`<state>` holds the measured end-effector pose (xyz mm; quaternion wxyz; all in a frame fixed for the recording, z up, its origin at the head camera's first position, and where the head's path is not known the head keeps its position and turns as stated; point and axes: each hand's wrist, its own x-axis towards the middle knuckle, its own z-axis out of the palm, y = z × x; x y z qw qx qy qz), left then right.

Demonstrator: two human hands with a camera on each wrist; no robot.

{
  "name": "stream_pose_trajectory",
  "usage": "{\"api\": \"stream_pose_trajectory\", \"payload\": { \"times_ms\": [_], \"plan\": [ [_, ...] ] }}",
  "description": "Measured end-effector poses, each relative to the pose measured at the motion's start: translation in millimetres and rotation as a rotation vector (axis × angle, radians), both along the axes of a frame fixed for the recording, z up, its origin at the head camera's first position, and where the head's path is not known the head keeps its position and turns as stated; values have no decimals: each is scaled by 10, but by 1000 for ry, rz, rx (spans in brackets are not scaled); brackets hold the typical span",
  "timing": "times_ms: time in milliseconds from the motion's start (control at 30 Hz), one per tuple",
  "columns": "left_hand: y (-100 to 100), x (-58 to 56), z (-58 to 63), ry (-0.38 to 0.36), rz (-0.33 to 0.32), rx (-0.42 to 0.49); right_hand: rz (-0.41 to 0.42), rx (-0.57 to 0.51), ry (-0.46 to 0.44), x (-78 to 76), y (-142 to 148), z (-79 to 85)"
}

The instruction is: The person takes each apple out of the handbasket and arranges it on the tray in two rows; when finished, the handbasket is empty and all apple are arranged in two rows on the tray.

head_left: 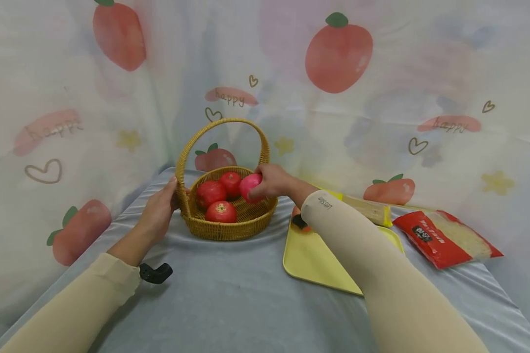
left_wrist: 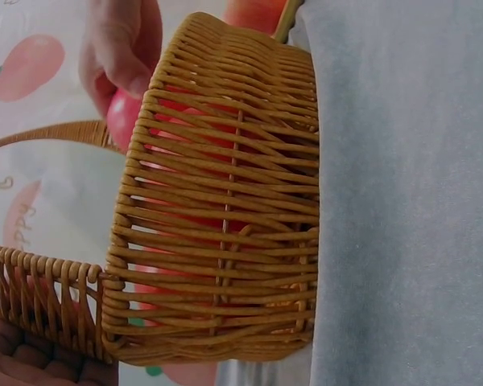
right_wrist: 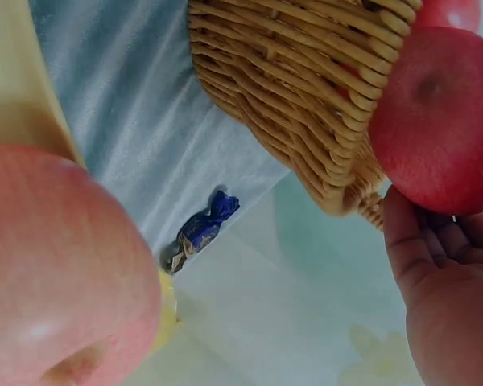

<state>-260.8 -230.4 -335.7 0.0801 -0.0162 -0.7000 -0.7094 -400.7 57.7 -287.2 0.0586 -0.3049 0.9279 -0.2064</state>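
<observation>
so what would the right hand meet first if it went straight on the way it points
Probably the rearmost red fruit in the basket, with the held pink fruit leading. The right hand points left toward it, but depth is unclear; it might pass above.

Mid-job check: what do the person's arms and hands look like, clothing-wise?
The left sleeve and right sleeve are cream and end short of the hands. Small dark lettering marks the right one. A black curved piece juts out at the left wrist. The left hand and right hand wear no gloves.
</observation>
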Motion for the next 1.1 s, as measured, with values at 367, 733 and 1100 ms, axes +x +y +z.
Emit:
{"api": "stream_pose_trajectory", "payload": {
  "times_ms": [367,733,1100],
  "plan": [
    [-115,35,-35,13,1,53,-33,-132,-20,128,44,106],
    [-78,9,-38,47,-33,55,-96,-250,-34,263,313,142],
    [-55,-43,-35,36,-38,49,-126,-346,-44,390,601,117]
  ]
}}
